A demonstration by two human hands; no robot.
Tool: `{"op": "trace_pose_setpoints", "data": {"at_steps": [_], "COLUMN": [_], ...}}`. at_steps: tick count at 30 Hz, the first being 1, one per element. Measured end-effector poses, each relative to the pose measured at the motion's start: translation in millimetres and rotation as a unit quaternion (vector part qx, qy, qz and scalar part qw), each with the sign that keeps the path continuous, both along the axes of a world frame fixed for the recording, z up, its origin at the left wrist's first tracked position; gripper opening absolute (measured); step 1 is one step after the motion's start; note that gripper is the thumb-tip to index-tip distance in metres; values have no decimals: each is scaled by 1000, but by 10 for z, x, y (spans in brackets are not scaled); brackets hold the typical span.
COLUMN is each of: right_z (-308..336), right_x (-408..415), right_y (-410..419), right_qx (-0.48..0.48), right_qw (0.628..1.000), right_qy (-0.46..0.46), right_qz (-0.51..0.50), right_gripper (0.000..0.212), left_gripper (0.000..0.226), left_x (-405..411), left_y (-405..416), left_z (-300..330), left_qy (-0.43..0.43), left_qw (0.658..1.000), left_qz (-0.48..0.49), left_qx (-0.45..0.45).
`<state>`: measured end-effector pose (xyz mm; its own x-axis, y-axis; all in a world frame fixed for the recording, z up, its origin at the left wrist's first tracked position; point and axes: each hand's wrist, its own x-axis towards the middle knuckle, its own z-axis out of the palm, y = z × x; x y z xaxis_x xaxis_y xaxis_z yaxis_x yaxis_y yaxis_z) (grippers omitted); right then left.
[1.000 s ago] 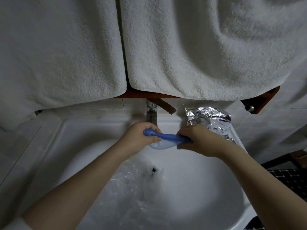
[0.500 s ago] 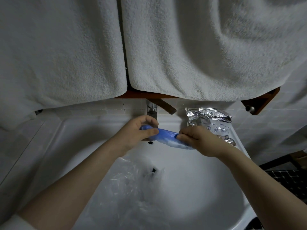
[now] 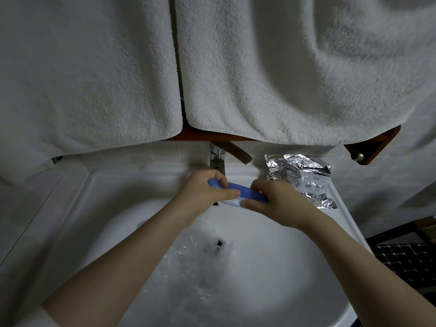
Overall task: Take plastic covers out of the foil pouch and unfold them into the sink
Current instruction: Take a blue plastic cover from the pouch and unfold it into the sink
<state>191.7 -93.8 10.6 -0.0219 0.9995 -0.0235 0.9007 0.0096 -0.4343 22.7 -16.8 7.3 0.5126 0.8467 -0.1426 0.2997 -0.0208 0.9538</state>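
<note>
A folded plastic cover with a blue elastic band (image 3: 245, 193) is stretched between both hands above the back of the white sink (image 3: 99, 208). My left hand (image 3: 203, 190) grips its left end with curled fingers. My right hand (image 3: 278, 199) pinches its right end. The crinkled foil pouch (image 3: 304, 178) lies on the sink's right rear ledge, just behind my right hand. Clear unfolded plastic covers (image 3: 188, 267) lie in the basin around the drain (image 3: 219, 243).
A chrome faucet (image 3: 217, 159) stands behind my hands. Two white towels (image 3: 283, 79) hang from a wooden rack above the sink. Dark tiled floor (image 3: 405, 258) shows at the right, past the sink's edge.
The hands have lifted slightly toward the faucet and drawn closer together, working the blue-banded cover between them. The pouch has not moved.
</note>
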Motion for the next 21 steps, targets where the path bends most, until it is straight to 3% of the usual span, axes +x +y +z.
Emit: {"op": "trace_pose_setpoints", "data": {"at_steps": [4, 10, 14, 18, 21], "right_z": [63, 83, 72, 53, 84], "right_x": [-7, -4, 42, 88, 97], "right_y": [-12, -23, -53, -66, -67], "right_qx": [-31, -53, -10, -32, -96], "right_qw": [995, 994, 998, 998, 991], "right_qy": [-100, -97, -48, -39, 97], "right_qz": [-4, 13, 29, 35, 17], "right_gripper": [40, 34, 19, 25, 33], "left_gripper": [24, 21, 11, 7, 16], "left_x": [-27, -36, -91, -208, -291], "left_y": [-9, -6, 120, 263, 309], "left_z": [28, 40, 80, 143, 246], "left_qy": [2, 7, 33, 101, 84], "left_qw": [1000, 997, 993, 975, 978], "left_qz": [-16, -36, -30, -69, -93], "left_qx": [8, 75, 108, 185, 164]}}
